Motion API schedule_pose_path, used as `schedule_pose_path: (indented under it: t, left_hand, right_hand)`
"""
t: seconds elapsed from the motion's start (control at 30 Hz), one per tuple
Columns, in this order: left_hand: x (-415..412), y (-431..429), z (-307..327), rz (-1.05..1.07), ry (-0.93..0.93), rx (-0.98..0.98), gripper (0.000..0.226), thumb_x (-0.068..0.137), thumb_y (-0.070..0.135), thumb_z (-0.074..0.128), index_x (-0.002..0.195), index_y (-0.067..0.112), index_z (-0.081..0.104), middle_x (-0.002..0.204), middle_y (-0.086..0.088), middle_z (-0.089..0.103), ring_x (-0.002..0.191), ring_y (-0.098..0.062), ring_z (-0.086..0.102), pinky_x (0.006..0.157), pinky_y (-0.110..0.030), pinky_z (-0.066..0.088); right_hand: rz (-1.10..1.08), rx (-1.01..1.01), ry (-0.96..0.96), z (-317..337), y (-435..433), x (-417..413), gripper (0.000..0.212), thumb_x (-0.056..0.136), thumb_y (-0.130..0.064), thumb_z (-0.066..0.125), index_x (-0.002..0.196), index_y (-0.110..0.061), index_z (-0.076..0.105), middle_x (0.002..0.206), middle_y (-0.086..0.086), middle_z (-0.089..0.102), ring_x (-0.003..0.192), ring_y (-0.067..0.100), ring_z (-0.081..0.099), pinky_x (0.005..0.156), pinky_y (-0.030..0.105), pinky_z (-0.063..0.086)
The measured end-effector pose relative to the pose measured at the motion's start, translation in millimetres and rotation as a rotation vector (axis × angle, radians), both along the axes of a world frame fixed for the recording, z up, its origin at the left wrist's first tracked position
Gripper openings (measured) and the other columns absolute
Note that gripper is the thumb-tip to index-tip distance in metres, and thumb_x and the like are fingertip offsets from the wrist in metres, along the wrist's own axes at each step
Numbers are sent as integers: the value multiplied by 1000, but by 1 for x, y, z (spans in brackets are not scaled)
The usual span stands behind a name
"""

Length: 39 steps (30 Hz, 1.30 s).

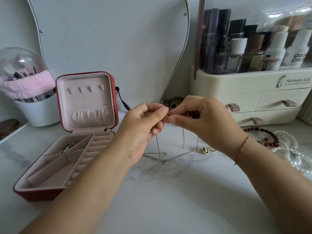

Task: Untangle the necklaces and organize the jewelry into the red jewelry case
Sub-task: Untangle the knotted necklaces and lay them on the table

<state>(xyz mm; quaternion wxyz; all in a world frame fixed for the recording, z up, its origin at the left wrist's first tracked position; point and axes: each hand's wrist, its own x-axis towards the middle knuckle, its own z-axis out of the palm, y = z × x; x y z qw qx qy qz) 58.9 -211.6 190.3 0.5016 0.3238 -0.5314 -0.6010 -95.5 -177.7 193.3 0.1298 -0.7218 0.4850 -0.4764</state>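
The red jewelry case (pixel 25 191) lies open at the left, its pink-lined lid upright. A silver piece (pixel 66 147) lies in its back compartment. My left hand (pixel 143 130) and my right hand (pixel 202 120) meet above the table, and both pinch the same spot of thin silver necklace chains (pixel 162 157). The chains hang down from my fingers and lie tangled on the marble top. A small gold and black ring (pixel 204 149) lies just right of the chains. A dark red bead bracelet (pixel 268 137) and pearl strands (pixel 290 154) lie at the far right.
A cream cosmetics organizer (pixel 253 92) with drawers stands at the back right. A white cup of brushes (pixel 38 112) with a pink band stands back left. A black cable plug (pixel 125 106) lies behind the case, and a mirror edge rises behind my hands.
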Motion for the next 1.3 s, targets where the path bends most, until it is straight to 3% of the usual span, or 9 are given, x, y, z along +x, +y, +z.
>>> schedule_pose_path:
  t: [0.23,0.33,0.47,0.57,0.7,0.83,1.0,1.17,1.3]
  left_hand:
    - [1,0,0,3,-82,-57,5,84,8,64,80,9,62,62,-3,64,50,-7,48,46,-14,39]
    - [2,0,2,-54,-55,15,5,82,13,64,82,8,63,65,-4,65,52,-8,50,46,-15,40]
    - [0,0,4,-93,-111,161,15,93,10,53,79,10,57,69,-7,67,51,-10,51,45,-17,40]
    - [1,0,2,-100,-213,194,17,90,4,49,74,9,53,76,-9,65,49,-13,49,43,-20,37]
    - [2,-1,-4,-84,-363,157,21,84,-10,47,88,10,54,90,-9,63,48,-15,55,42,-21,38]
    - [3,-1,-8,-130,-473,8,36,80,-9,49,93,18,68,104,-8,67,75,-12,65,67,-23,46]
    - [2,2,-1,-278,-242,-101,32,66,8,51,78,22,76,100,2,73,105,-10,60,93,-28,43]
    - [7,-3,7,-350,66,39,20,71,22,54,54,21,63,89,-3,71,92,-16,65,88,-33,46]
    - [15,-7,15,-253,303,101,31,74,30,51,44,22,50,70,0,63,73,-16,62,84,-32,48]
  right_hand:
    - [-23,38,-54,0,1,0,6,79,-25,74,75,-20,74,63,-9,62,53,2,49,51,11,36]
    - [-13,56,-134,2,0,-2,10,84,-21,69,76,-16,70,61,-1,64,52,3,48,49,17,39]
    - [22,96,-368,4,-3,-5,15,92,-14,59,77,-10,62,51,-13,49,46,2,39,46,13,31]
    - [86,144,-562,7,-4,-9,12,86,-22,60,75,-17,59,66,3,45,54,9,34,48,18,27]
    - [148,188,-599,8,-3,-10,12,85,-22,64,74,-16,61,67,7,40,52,10,31,44,16,26]
    - [185,203,-598,9,-2,-10,13,84,-22,63,73,-14,61,61,6,36,48,10,25,43,18,20]
    - [208,213,-622,8,-2,-9,16,75,-28,64,71,-13,60,58,5,37,44,8,25,41,16,22]
    - [152,244,-644,8,-4,-11,13,84,-21,63,75,-12,63,53,-1,39,43,9,24,43,20,16]
    - [87,272,-670,9,-5,-14,14,88,-17,61,76,-10,66,55,0,40,45,11,23,52,30,11]
